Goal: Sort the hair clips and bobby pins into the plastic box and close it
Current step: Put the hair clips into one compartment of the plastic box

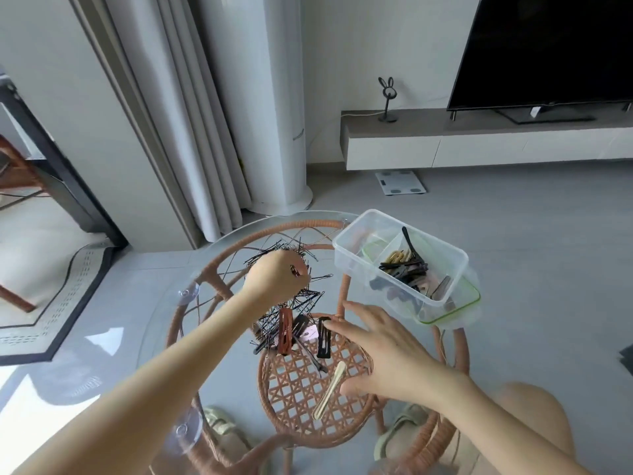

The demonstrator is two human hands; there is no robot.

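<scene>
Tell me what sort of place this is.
Most likely a home living room: a large dark television stands on a low media console against the wall, floor-length curtains hang nearby, and a bathroom scale lies on the floor.

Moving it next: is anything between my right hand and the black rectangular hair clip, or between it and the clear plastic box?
Nothing visible. The right hand is at the black rectangular hair clip, and the clear plastic box stands open.
</scene>
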